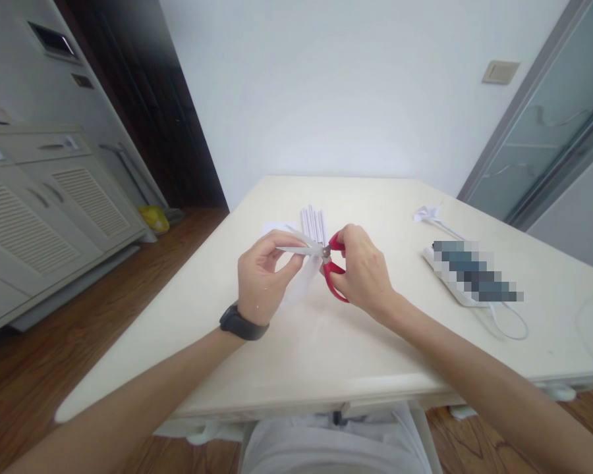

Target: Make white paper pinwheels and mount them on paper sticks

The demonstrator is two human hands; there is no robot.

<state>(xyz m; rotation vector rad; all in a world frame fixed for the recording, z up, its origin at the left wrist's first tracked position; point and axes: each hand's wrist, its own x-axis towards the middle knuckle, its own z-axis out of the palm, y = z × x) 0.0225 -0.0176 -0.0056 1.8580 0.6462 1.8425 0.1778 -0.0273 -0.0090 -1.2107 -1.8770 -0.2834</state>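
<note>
Fingers [281, 260] on the left hand [259, 280] pinch a thin white paper strip [296, 250] mid-frame, right hand [363, 273] wrapped through the red-handled scissors [332, 271], blades closing on that strip. Going big to small: cream tabletop [296, 355] fills the centre, then a bundle of white paper rolls [315, 224] just behind the hands, plus a black wristband [242, 324] on the left wrist.

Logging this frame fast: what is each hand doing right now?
Left hand: closed, pinching a white paper piece at the blades.
Right hand: closed on the red scissors.
</note>
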